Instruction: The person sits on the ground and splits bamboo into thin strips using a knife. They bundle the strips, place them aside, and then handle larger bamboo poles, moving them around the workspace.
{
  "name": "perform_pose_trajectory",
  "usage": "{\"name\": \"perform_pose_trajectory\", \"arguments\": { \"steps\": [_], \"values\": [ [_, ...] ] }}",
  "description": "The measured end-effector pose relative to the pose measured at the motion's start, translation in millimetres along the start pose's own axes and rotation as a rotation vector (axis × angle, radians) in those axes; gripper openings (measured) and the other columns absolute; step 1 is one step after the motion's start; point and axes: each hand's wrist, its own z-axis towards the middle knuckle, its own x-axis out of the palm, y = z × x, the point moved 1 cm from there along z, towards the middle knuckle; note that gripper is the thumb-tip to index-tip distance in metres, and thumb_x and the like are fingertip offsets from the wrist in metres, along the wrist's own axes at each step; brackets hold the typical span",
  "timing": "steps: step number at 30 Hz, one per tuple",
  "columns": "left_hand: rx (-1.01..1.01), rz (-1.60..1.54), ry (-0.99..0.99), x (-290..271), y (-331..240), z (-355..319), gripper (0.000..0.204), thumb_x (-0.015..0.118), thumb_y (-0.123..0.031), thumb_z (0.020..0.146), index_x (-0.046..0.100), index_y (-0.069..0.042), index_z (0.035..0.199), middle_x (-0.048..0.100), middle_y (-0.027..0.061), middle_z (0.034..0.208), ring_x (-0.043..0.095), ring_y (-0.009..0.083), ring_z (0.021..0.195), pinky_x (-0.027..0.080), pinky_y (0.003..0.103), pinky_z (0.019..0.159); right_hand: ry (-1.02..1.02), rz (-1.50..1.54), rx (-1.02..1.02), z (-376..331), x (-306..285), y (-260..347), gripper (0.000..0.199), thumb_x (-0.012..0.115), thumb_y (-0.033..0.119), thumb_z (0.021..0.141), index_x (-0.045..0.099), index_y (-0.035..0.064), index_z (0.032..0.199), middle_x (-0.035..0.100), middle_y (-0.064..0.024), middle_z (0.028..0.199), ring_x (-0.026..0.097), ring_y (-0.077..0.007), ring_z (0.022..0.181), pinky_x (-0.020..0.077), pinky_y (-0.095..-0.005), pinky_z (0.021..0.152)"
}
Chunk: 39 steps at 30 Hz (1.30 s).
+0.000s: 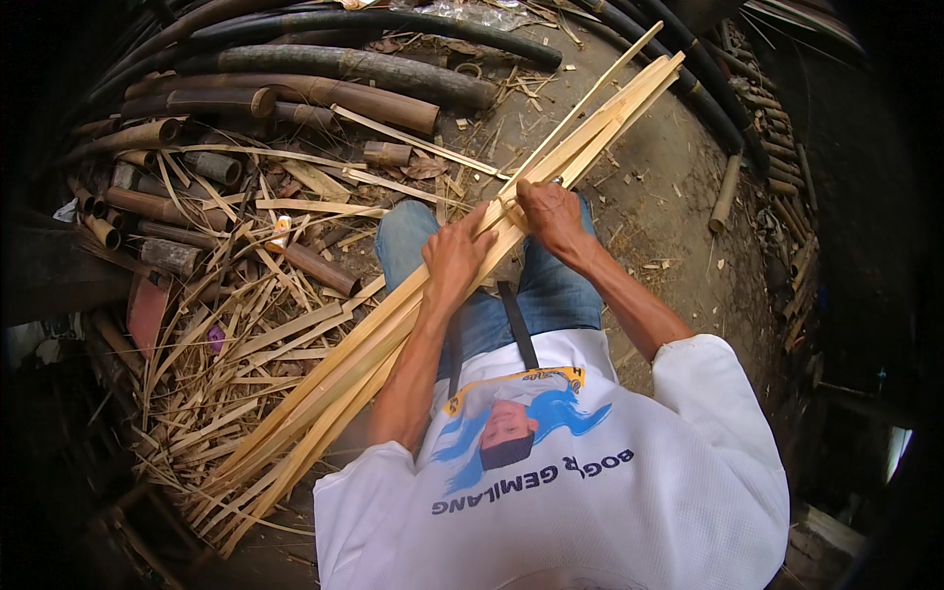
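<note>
A long bundle of pale split bamboo strips (344, 379) lies slantwise across my lap, from the lower left to the upper right. My left hand (457, 251) is wrapped over its middle, with the thumb side toward my other hand. Just up the bundle, my right hand (553, 216) is closed in a fist against the strips. Between the two hands a bamboo strip seems to cross the bundle, but the right fingers partly hide it. One thin strip (585, 103) stands apart from the bundle's upper left side. The lower ends of the bundle fan out.
Loose bamboo shavings and strips (246, 344) cover the ground at left. Cut bamboo tubes (344, 93) are heaped beyond them. Dark long poles (703, 88) curve along the upper right, with a short bamboo piece (726, 192) near them. My jeans-clad knees (398, 241) are under the bundle.
</note>
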Motion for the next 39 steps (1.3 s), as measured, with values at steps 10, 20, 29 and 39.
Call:
{"name": "perform_pose_trajectory", "arguments": {
  "steps": [10,20,29,39],
  "values": [
    [-0.003,0.016,0.042,-11.8,-15.4,-2.2,0.048,0.07,-0.033,0.084,0.062,-0.023,0.13,0.072,0.016,0.097,0.068,0.0356,0.092,0.05,0.044,0.082,-0.397,0.375,0.142,-12.9,23.5,-2.0,0.015,0.065,0.021,0.09,0.064,0.0102,0.1,0.067,-0.0124,0.076,0.067,-0.0295,0.07,0.0498,-0.0419,0.059],
    [-0.024,0.021,0.119,-7.3,-4.5,5.9,0.056,0.066,-0.044,0.086,0.057,-0.017,0.134,0.07,0.0188,0.106,0.065,0.0379,0.102,0.049,0.044,0.088,-0.178,0.58,0.649,-21.1,22.2,10.3,0.019,0.067,0.027,0.085,0.069,0.0136,0.098,0.07,-0.0082,0.076,0.069,-0.0284,0.075,0.0492,-0.0435,0.063],
    [-0.113,-0.496,0.359,11.4,5.5,65.3,0.07,0.055,-0.061,0.09,0.058,-0.007,0.133,0.057,0.0235,0.131,0.05,0.0318,0.127,0.038,0.04,0.105,-0.016,0.404,0.486,-12.6,1.9,10.3,0.02,0.066,0.03,0.085,0.071,0.0128,0.095,0.07,-0.0091,0.074,0.065,-0.026,0.08,0.0329,-0.0413,0.078],
    [-0.291,-0.556,0.599,21.4,2.6,70.4,0.064,0.062,-0.06,0.087,0.065,-0.007,0.124,0.061,0.0195,0.123,0.054,0.0283,0.118,0.041,0.041,0.099,-0.241,0.292,0.368,-31.6,23.6,3.1,0.022,0.058,0.02,0.087,0.07,0.0066,0.1,0.072,-0.0153,0.086,0.068,-0.0302,0.087,0.0456,-0.0442,0.085]
  ]
}}
